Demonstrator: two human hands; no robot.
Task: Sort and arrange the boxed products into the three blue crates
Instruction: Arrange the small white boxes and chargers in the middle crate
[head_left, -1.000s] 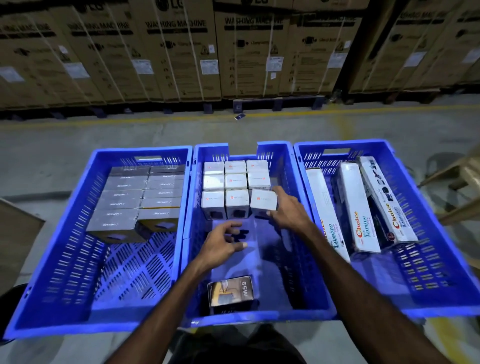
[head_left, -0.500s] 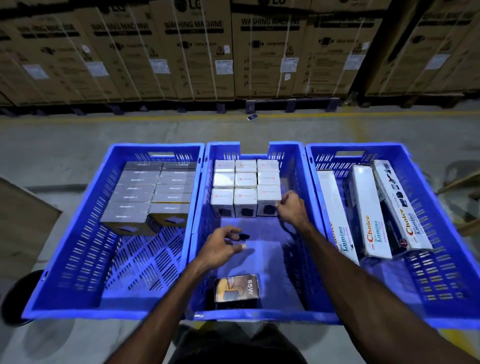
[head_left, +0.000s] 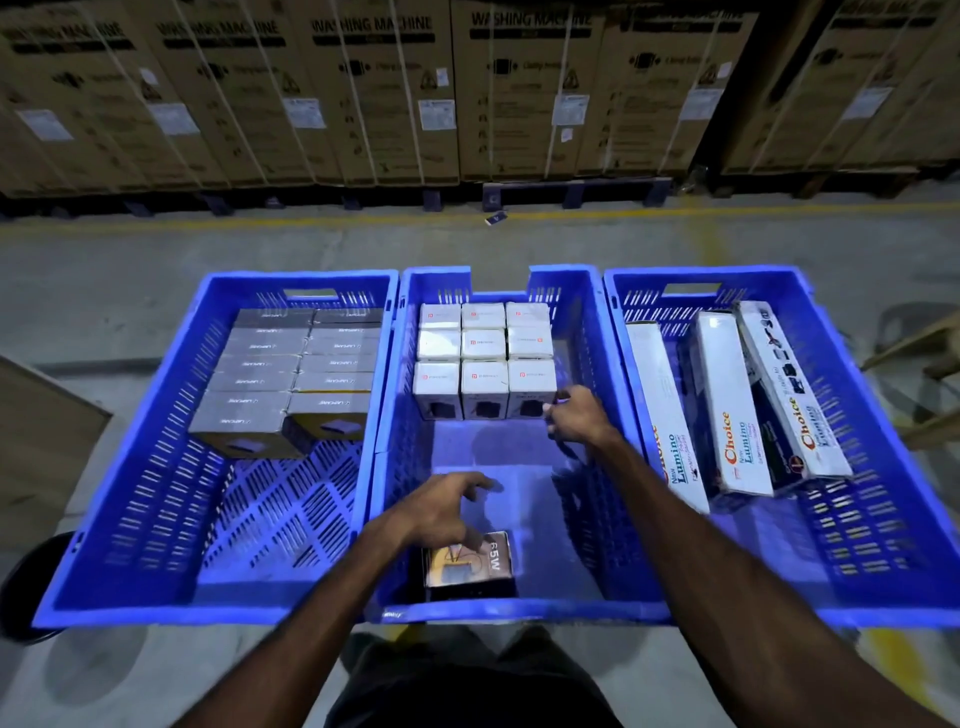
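Lone dark box (head_left: 470, 564) marked 65W found flat at near end of middle crate (head_left: 587, 608), apart from white boxes (head_left: 485, 358) ranked at far end. Left hand (head_left: 441, 512) directly over it, fingers spread, one fingertip touching the top; clearly the nearer. Right hand (head_left: 576, 418) farther off, fingers curled against nearest right-hand white box; actual grip not discernible.

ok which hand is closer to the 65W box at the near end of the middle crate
Left. The left hand hovers over the 65W box, fingers spread just above its top. The right hand is farther up the middle crate, at the white boxes.
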